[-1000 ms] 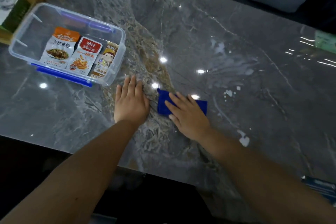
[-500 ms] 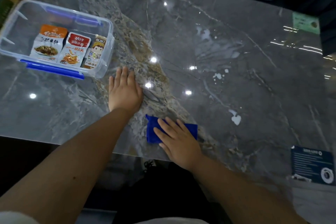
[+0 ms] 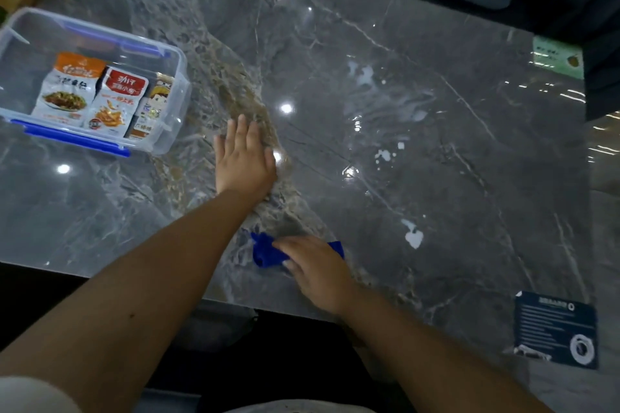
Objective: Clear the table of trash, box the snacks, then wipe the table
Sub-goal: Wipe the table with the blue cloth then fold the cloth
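The right hand (image 3: 318,273) pressed flat on the blue cloth (image 3: 268,253) near the bench (image 3: 436,194) front edge, its grip open; the left hand (image 3: 243,161) lay flat and empty. Snacks sat in the box (image 3: 167,131). Risk: white spots (image 3: 412,236) beyond the cloth could be missed.

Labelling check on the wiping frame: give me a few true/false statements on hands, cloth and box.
1. The right hand presses a blue cloth on the table. True.
2. The left hand holds a snack packet. False: it lies flat and empty on the table.
3. The clear box holds three snack packets. True.
4. The box's lid is shut. False: the box is open on top.
5. The cloth lies at the table's far edge. False: it is near the near edge.
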Demonstrator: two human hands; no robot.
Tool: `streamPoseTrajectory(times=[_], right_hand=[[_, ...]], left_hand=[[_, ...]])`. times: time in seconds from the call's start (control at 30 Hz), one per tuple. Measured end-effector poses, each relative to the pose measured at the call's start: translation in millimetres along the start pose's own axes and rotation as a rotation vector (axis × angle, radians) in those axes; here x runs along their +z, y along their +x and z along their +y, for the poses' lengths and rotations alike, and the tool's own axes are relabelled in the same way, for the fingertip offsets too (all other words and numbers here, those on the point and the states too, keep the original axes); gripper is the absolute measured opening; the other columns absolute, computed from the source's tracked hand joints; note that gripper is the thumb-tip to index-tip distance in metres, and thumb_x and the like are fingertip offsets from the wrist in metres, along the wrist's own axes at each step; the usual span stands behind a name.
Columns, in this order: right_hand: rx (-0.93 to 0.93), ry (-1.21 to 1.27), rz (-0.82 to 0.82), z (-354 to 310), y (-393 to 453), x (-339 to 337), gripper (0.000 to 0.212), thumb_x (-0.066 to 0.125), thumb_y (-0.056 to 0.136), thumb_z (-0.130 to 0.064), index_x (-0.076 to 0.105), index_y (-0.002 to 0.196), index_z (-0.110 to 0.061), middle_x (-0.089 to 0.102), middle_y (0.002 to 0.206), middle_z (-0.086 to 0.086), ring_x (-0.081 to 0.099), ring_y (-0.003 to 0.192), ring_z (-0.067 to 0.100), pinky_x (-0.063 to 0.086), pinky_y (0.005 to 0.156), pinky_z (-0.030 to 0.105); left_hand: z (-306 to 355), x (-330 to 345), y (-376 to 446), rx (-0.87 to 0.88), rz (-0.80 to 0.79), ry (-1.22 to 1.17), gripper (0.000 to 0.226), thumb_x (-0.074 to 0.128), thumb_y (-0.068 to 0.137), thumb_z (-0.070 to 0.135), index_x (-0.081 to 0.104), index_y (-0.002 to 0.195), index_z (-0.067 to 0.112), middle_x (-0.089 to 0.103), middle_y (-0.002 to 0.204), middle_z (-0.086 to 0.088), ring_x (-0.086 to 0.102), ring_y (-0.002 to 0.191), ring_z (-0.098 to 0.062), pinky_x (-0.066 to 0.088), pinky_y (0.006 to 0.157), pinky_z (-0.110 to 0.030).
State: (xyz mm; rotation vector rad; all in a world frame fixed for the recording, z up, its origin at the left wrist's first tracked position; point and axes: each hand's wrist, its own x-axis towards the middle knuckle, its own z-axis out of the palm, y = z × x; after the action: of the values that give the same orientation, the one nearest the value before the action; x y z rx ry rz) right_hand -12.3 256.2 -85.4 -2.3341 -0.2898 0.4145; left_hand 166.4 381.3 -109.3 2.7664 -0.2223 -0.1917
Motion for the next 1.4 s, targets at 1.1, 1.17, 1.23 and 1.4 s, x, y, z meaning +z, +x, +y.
streamPoseTrajectory(times=[1.1,1.17,1.23,1.4], right_hand=[[0.118,-0.627,0.127,186,275,-249,0.050,0.033,0.101,-0.028,0.026,0.148,-0.013,0.020,0.158,0.011,0.018,0.144,0.031,0.017,0.113,0.055],[0.086,-0.601,0.107,181,258,-239,0.050,0.034,0.101,-0.029,0.027,0.148,-0.014,0.020,0.158,0.011,0.018,0.145,0.031,0.015,0.115,0.053],[0.051,-0.595,0.095,175,235,-226,0.049,0.036,0.100,-0.028,0.030,0.147,-0.013,0.023,0.157,0.011,0.021,0.144,0.032,0.016,0.114,0.052],[0.009,-0.590,0.066,157,172,-187,0.048,0.040,0.099,-0.028,0.035,0.145,-0.016,0.029,0.156,0.009,0.026,0.142,0.030,0.018,0.113,0.050]], left_hand=[[12,16,4,-0.049,0.046,0.173,0.061,0.029,0.095,0.041,0.029,0.148,0.011,0.025,0.157,-0.010,0.011,0.147,-0.024,0.006,0.119,-0.047],[13,16,4,-0.051,0.042,0.177,0.061,0.028,0.095,0.041,0.028,0.148,0.011,0.024,0.158,-0.010,0.011,0.148,-0.024,0.004,0.119,-0.047],[13,16,5,-0.050,0.038,0.182,0.062,0.028,0.095,0.042,0.028,0.149,0.011,0.024,0.158,-0.010,0.011,0.148,-0.025,0.004,0.119,-0.046],[12,16,5,-0.049,0.034,0.197,0.062,0.027,0.095,0.042,0.029,0.149,0.010,0.024,0.158,-0.010,0.010,0.147,-0.025,0.003,0.119,-0.046]])
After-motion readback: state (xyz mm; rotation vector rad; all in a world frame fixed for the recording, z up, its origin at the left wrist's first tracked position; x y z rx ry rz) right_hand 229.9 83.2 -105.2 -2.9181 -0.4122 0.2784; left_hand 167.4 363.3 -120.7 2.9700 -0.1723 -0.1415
